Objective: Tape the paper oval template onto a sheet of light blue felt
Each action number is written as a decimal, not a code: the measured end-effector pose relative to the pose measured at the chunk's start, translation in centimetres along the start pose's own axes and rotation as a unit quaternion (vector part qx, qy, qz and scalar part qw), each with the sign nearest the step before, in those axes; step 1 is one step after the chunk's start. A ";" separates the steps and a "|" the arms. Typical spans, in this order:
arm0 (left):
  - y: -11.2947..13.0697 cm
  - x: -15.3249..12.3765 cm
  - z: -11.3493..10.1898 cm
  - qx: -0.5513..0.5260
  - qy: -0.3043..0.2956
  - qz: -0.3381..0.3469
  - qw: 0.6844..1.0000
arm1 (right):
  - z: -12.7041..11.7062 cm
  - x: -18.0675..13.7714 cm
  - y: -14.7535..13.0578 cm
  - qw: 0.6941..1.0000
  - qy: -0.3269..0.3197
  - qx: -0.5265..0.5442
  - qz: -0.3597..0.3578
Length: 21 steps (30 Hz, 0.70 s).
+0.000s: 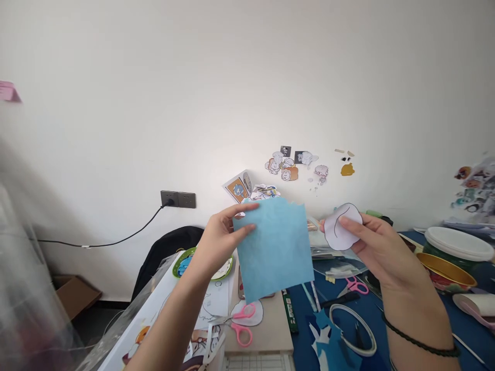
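Note:
Pinched at its upper left edge, a light blue sheet [276, 252] hangs from my left hand [228, 232]. The sheet's top edge is ragged and its other sides look straight. In my right hand [373, 242] is a small rounded white paper cutout [340, 232] with a dark outline and one curved line; my thumb lies on its front. The sheet and the cutout are apart, both raised above the desk. Below the sheet, pink-handled scissors [244, 324] lie on another white cutout [255, 313].
Blue paper scraps [328, 340], a white ring [373, 345] and a second pair of pink scissors [358, 285] lie on the dark blue desk surface. At right stand a white-lidded tub [460, 245] and a gold-rimmed bowl [444, 270]. A green-rimmed dish [180, 265] sits at left.

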<state>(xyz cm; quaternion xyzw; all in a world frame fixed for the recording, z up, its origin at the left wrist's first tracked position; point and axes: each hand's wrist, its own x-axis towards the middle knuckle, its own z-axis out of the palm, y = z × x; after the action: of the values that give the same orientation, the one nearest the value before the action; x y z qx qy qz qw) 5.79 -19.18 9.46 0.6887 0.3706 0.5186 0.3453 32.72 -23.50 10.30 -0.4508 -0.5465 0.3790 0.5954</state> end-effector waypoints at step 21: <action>-0.2 0.4 -0.1 -0.118 -0.010 -0.043 0.992 | -1.2 0.1 0.2 0.993 -0.105 0.033 -0.032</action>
<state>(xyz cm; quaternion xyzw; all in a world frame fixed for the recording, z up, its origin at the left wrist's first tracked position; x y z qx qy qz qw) 5.72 -18.77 9.50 0.6317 0.3326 0.5369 0.4495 33.90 -23.45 10.20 -0.3714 -0.6073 0.4229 0.5607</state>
